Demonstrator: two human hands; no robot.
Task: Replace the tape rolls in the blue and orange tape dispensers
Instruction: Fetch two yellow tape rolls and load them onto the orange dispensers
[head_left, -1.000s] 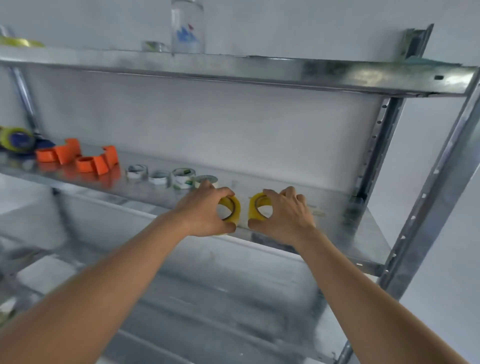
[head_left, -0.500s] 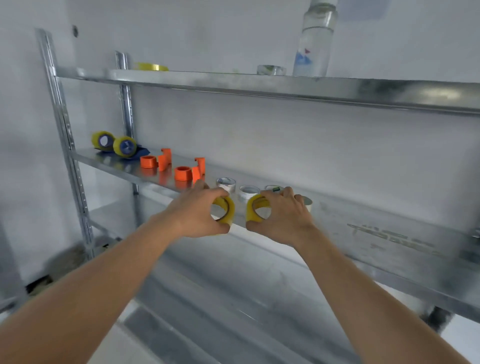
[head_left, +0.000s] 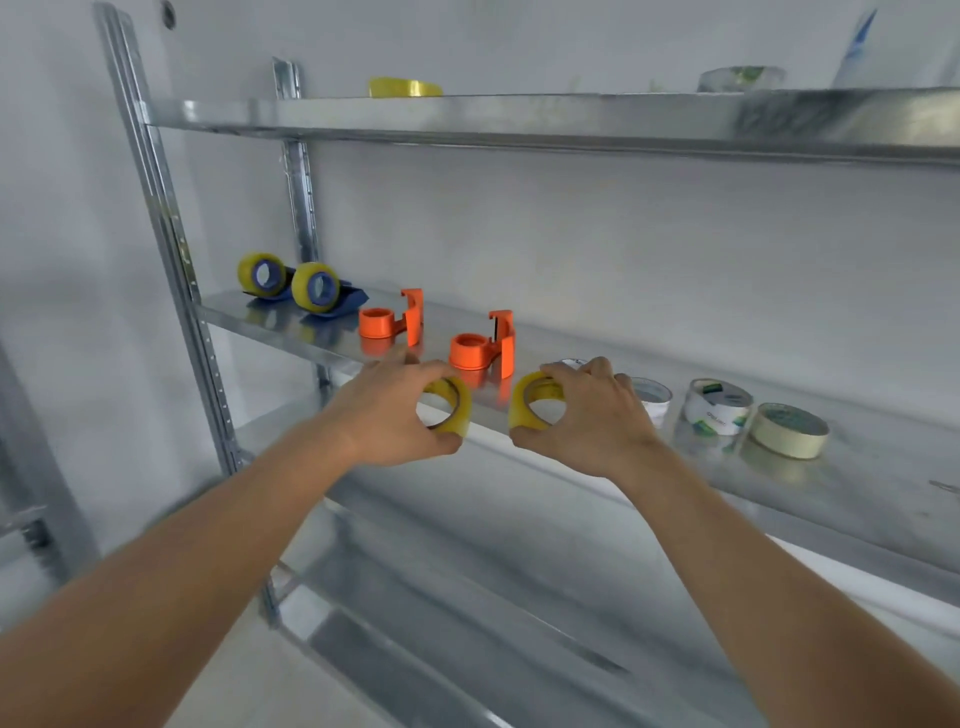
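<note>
The left grip (head_left: 387, 415) is curled round a yellow tape roll (head_left: 451, 406), thumb under it and fingers over its top; the right grip (head_left: 587, 415) holds a second yellow roll (head_left: 530, 402) the same way. Both rolls are held upright, hole facing the camera, at the front edge of the middle shelf (head_left: 857, 483), side by side with a gap between them.

The shelf is bare galvanised metal, shiny enough to mirror what stands on it. Just behind the hands stand two orange dispensers (head_left: 480, 345) with bare spools. Further left, by the upright post (head_left: 171, 244), two blue dispensers (head_left: 324, 291) each carry a yellow roll. To the right of the right grip sit several white and cream tape rolls (head_left: 789, 428).

The upper shelf (head_left: 519, 117) carries a flat yellow roll (head_left: 405, 87), plus a blurred clear object at the right. A lower shelf (head_left: 467, 597) runs beneath the arms. A plain pale grey wall (head_left: 623, 249) stands behind the rack.
</note>
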